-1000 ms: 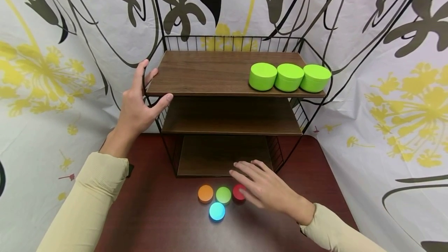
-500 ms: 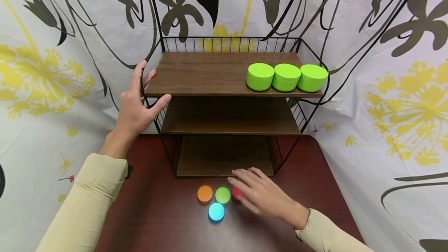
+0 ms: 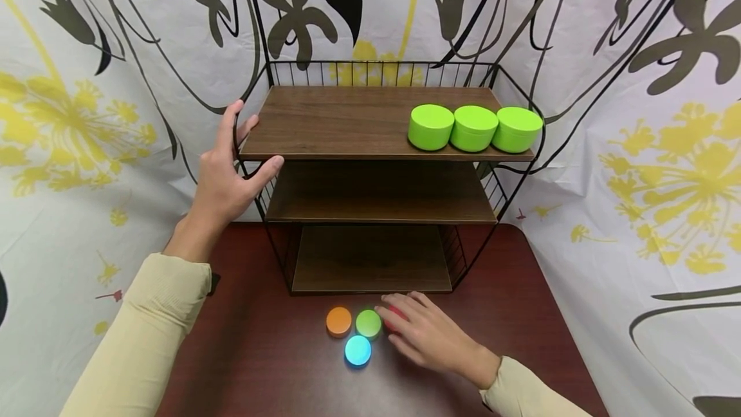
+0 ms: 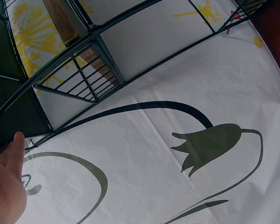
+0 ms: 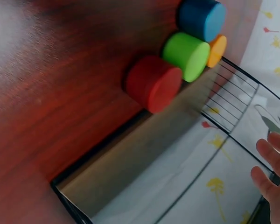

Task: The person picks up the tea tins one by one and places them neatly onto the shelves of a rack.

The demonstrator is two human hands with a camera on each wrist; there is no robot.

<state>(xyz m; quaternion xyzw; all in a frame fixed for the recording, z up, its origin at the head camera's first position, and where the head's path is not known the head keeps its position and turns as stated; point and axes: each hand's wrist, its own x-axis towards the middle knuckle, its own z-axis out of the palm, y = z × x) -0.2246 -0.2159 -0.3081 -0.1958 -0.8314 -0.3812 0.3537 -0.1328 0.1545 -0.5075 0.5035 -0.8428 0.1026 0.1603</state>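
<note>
My left hand grips the upper left side of a black wire shelf rack, thumb across the front and fingers at the side frame. In the left wrist view, part of that hand shows at the lower left against the rack. My right hand hovers with bent fingers over a small round red container, partly hiding it. The right wrist view shows the red container standing on the table, apart from the visible fingers. Beside it stand a green container, an orange container and a blue container.
Three bright green round containers stand in a row at the right of the rack's brown top shelf. The rack stands on a dark red table. A flower-patterned white curtain hangs behind and at both sides.
My right hand has come down and slightly toward me over the red container, its fingers bending more. The left hand stays on the rack; the containers have not moved.
</note>
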